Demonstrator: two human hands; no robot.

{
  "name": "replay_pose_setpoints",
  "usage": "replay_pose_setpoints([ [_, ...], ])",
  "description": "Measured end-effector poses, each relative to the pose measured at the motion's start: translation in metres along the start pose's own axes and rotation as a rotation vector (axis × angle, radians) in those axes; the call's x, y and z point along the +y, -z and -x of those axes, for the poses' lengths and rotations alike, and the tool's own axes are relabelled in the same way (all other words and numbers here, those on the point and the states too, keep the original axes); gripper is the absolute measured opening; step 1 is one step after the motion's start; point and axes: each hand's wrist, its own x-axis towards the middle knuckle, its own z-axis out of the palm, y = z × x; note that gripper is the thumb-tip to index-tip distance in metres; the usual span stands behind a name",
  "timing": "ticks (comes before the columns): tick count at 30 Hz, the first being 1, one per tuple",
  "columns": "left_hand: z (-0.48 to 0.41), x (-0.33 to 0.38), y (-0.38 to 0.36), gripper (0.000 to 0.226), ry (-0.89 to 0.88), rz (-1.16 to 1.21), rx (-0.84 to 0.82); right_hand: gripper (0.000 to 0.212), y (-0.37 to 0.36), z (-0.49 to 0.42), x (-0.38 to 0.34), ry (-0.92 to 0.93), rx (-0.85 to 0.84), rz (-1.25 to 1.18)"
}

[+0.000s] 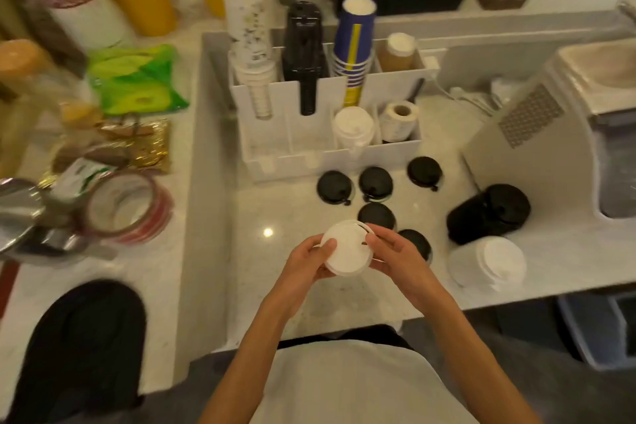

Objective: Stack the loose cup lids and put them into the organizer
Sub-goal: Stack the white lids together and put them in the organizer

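A: Right there, you had the white lids (347,251) pinched between both hands, just above the tabletop (344,296). Left hand (311,260) cupped the near edge, right hand (395,256) steadied the far rim.

B: And your fingers (328,246) were clamped on that rim, both sides. Looked to me like you were squaring a small stack so it would slide in cleanly; how many lids it was, I couldn't tell.

A: Just past your hands, five loose black lids (375,182) lay flat and apart from one another. Untouched, I'd say, waiting for their turn.

B: To your right, a black stack (488,213) lay on its side, with a white stack (488,263) just beside it. Tipped over, so both needed lifting.

A: Further back stood the organizer (330,158), cups upright in the rear slots. A white lid pile (352,129) already sat in a front compartment, probably where your handful belonged.
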Motion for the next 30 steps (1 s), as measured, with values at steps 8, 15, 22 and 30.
replay_pose_setpoints([
  [8,-0.017,-0.002,-0.082,0.023,0.016,-0.2,-0.322,0.05,0.085,0.067,0.012,-0.1,0.152,0.192],
  [15,-0.026,0.015,-0.172,0.015,0.005,-0.371,-0.5,0.059,0.151,0.091,0.007,-0.062,0.208,0.327],
  [22,-0.035,0.015,-0.229,0.013,0.042,-0.338,-0.374,0.039,0.215,0.082,0.003,-0.052,0.187,0.268],
  [30,-0.061,-0.037,-0.245,0.045,0.269,-0.285,0.018,0.052,0.269,0.069,0.021,-0.087,0.227,-0.002],
])
